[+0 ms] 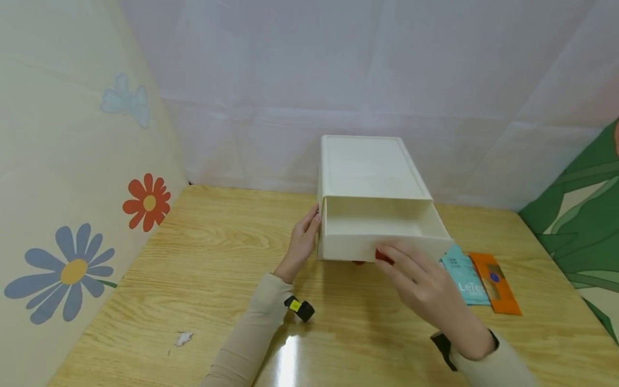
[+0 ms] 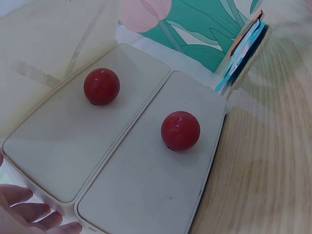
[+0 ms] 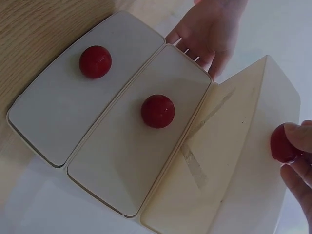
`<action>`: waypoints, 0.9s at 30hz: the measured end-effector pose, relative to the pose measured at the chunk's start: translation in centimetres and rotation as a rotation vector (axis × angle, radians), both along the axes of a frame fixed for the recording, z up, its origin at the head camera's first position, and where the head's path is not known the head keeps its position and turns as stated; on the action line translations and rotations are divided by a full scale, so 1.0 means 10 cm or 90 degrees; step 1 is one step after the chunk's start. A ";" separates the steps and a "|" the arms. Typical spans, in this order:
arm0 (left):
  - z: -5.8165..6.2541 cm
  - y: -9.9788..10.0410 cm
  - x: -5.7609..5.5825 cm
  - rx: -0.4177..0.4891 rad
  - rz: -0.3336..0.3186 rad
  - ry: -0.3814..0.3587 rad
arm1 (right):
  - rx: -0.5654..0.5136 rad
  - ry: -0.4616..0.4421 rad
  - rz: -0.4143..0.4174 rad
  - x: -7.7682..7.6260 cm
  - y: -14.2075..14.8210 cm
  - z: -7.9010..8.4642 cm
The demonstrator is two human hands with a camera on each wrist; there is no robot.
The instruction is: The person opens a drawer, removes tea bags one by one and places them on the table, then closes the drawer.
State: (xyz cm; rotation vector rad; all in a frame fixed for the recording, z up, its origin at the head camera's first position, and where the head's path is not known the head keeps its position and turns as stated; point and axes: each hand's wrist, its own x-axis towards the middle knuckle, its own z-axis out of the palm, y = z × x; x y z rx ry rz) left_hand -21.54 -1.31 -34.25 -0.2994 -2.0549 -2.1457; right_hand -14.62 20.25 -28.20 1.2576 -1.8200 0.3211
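A white drawer cabinet [image 1: 372, 166] stands on the table, with its top drawer [image 1: 345, 247] pulled out toward me. The inside of that drawer shows bare in the head view. My right hand [image 1: 425, 282] pinches the round red knob [image 3: 281, 145] on the drawer's front between thumb and fingers. Against the cabinet's left side rests my left hand [image 1: 301, 242], its fingers lying extended along the side near the front edge. Below, two closed drawers each carry a red knob, the middle knob [image 2: 101, 86] and the bottom knob [image 2: 180, 130].
To the right of the cabinet, a teal packet [image 1: 465, 279] and an orange packet [image 1: 508, 301] lie on the wooden table [image 1: 217, 231]. A pale curtain [image 1: 271, 97] hangs behind, and flower-patterned panels flank both sides. A torn pale patch [image 1: 184, 338] marks the tabletop at front left.
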 end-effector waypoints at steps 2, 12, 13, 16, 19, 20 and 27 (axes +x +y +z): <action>0.00 0.00 0.00 0.001 0.001 -0.004 | -0.009 0.008 -0.006 -0.03 0.00 -0.01; 0.00 0.01 -0.01 0.014 -0.007 -0.029 | -0.020 0.007 -0.017 -0.14 0.00 -0.05; 0.00 0.01 0.00 0.016 -0.008 -0.032 | -0.019 0.006 -0.020 -0.15 0.00 -0.06; 0.01 0.01 0.00 0.019 -0.008 -0.033 | -0.026 0.006 -0.019 -0.17 -0.01 -0.06; 0.01 0.01 0.00 0.016 -0.005 -0.032 | -0.036 0.006 -0.019 -0.20 -0.02 -0.05; 0.01 0.01 0.00 0.015 -0.004 -0.032 | -0.038 0.008 -0.018 -0.21 -0.02 -0.05; 0.00 0.01 -0.01 0.009 -0.001 -0.038 | -0.041 0.010 -0.019 -0.28 -0.03 -0.05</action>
